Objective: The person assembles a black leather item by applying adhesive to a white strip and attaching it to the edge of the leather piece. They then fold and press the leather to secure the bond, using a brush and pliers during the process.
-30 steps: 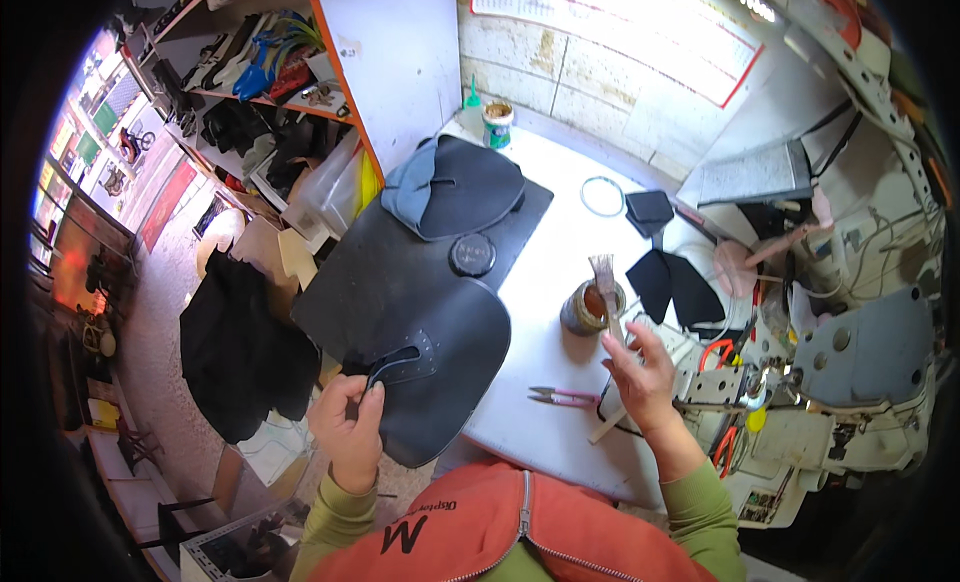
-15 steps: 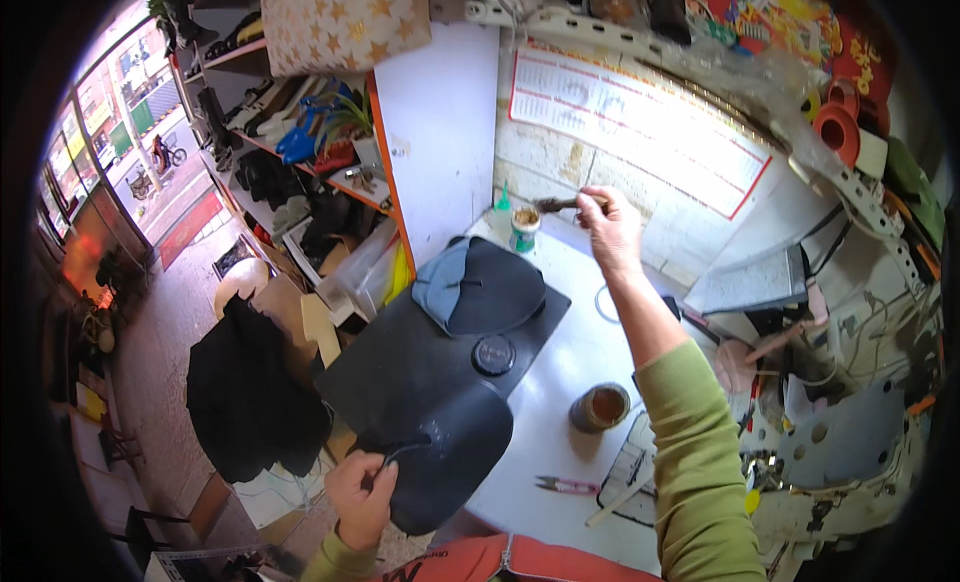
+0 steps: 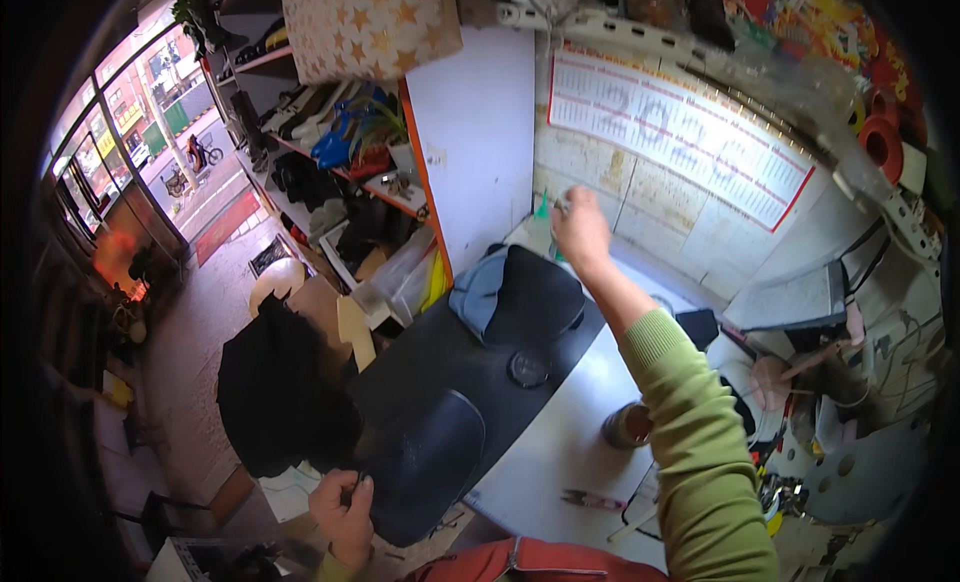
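Observation:
My left hand (image 3: pixel 342 512) is closed on the near left edge of a flat black rubbery piece (image 3: pixel 425 472) with rounded corners. It hangs over the near end of a dark board. My right hand (image 3: pixel 582 230) reaches to the far end of the white table with its fingers pinched on a brush, which is nearly all hidden. That hand also covers most of a small green-and-white container, near a green pointed nozzle (image 3: pixel 544 204). On the board (image 3: pixel 420 367) lie a black-and-blue folded piece (image 3: pixel 525 300) and a round black lid (image 3: pixel 528 368).
A brown open jar (image 3: pixel 627 426) stands beside my right forearm. Pink-handled snips (image 3: pixel 594 499) lie at the white table's (image 3: pixel 555 442) near side. Black material (image 3: pixel 285 387) hangs at the left, below packed shelves (image 3: pixel 330 172). Tools and clutter fill the right side.
My right hand has come down and left over the small container, hiding it and the brush. My left hand still grips the black piece, now darker and flatter in view. The view has shifted left.

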The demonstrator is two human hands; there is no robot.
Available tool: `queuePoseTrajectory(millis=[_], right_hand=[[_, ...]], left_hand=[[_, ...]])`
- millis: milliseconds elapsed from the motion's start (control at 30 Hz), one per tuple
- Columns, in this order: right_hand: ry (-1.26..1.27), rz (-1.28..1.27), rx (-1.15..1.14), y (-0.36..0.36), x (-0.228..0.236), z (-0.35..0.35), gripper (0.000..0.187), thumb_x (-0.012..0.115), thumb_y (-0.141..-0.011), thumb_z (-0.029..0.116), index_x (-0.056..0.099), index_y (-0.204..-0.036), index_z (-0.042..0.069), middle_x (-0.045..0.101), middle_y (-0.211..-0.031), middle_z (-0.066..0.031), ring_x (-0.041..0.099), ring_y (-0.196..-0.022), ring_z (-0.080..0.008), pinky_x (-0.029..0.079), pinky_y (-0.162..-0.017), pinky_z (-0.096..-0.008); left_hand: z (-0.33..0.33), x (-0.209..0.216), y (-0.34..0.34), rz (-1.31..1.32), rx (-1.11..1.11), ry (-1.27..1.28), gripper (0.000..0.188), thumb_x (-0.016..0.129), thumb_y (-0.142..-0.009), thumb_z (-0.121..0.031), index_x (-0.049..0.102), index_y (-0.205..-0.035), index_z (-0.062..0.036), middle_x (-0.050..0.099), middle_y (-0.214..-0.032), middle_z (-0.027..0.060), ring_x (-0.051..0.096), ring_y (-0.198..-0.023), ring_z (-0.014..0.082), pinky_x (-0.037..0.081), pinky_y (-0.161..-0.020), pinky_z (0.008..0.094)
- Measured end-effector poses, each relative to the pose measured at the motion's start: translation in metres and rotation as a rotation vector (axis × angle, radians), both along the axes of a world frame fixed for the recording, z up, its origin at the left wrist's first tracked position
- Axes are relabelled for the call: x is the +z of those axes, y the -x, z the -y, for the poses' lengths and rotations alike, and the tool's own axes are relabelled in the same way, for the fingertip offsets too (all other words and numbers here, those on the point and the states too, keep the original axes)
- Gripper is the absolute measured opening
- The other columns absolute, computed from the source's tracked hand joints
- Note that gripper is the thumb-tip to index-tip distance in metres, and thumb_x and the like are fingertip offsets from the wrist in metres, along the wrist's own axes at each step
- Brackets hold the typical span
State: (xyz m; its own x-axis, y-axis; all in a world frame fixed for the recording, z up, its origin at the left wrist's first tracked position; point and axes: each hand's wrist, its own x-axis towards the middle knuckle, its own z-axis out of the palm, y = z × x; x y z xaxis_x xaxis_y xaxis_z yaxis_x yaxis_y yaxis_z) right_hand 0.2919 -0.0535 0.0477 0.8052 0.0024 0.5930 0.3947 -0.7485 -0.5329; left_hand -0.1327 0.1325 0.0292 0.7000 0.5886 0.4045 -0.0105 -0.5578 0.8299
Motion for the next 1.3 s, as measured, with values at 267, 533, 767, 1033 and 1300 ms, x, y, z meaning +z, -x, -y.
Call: queuePoseTrajectory(millis=[267, 533, 767, 1033, 1300], right_hand=[[1.000, -0.463, 0.199, 0.177, -0.062, -0.003, 0.056, 0.068, -0.073, 0.056, 0.061, -0.101, 0.008, 0.061, -0.099, -0.0080, 0.061, -0.095, -0.0248, 0.050, -0.068, -0.0382], [0.429, -0.264, 0.243, 0.217, -0.045, 0.024, 0.053, 0.076, -0.067, 0.035, 0.052, -0.105, 0.007, 0.055, -0.097, -0.0103, 0.056, -0.092, -0.0289, 0.048, -0.073, -0.0398], [0.340, -0.270, 0.040, 0.266, -0.014, 0.169, 0.056, 0.074, -0.064, 0.024, 0.057, -0.115, 0.009, 0.054, -0.112, -0.0105, 0.050, -0.105, -0.0283, 0.042, -0.088, -0.0395], [0.432, -0.220, 0.146, 0.258, -0.053, 0.172, 0.064, 0.074, -0.067, 0.028, 0.054, -0.127, 0.018, 0.051, -0.122, -0.0138, 0.047, -0.114, -0.0322, 0.040, -0.095, -0.0427], [0.590, -0.170, 0.133, 0.262, -0.067, 0.167, 0.077, 0.078, -0.066, 0.038, 0.047, -0.135, 0.019, 0.039, -0.141, -0.0170, 0.036, -0.131, -0.0345, 0.027, -0.106, -0.0495]], left_hand=[[-0.001, -0.009, 0.005, 0.111, -0.026, 0.153, 0.011, 0.064, -0.073, 0.005, 0.054, -0.074, 0.0008, 0.043, -0.065, 0.0011, 0.039, -0.060, 0.0086, 0.031, -0.056, 0.0217], [0.000, -0.004, 0.025, 0.134, -0.086, 0.157, 0.009, 0.061, -0.077, 0.004, 0.053, -0.076, 0.0008, 0.046, -0.070, 0.0016, 0.040, -0.065, 0.0085, 0.032, -0.060, 0.0210], [0.018, -0.001, 0.016, 0.100, -0.192, 0.136, 0.009, 0.062, -0.075, 0.004, 0.053, -0.075, 0.0007, 0.042, -0.067, -0.0004, 0.038, -0.062, 0.0083, 0.030, -0.057, 0.0218], [0.045, 0.004, 0.009, 0.095, -0.272, 0.127, 0.010, 0.062, -0.077, 0.002, 0.052, -0.074, -0.0017, 0.039, -0.067, -0.0019, 0.034, -0.063, 0.0075, 0.027, -0.058, 0.0223], [0.055, 0.006, 0.003, 0.126, -0.313, 0.137, 0.008, 0.064, -0.074, 0.006, 0.059, -0.077, 0.0009, 0.049, -0.065, 0.0020, 0.042, -0.059, 0.0084, 0.032, -0.055, 0.0217]])
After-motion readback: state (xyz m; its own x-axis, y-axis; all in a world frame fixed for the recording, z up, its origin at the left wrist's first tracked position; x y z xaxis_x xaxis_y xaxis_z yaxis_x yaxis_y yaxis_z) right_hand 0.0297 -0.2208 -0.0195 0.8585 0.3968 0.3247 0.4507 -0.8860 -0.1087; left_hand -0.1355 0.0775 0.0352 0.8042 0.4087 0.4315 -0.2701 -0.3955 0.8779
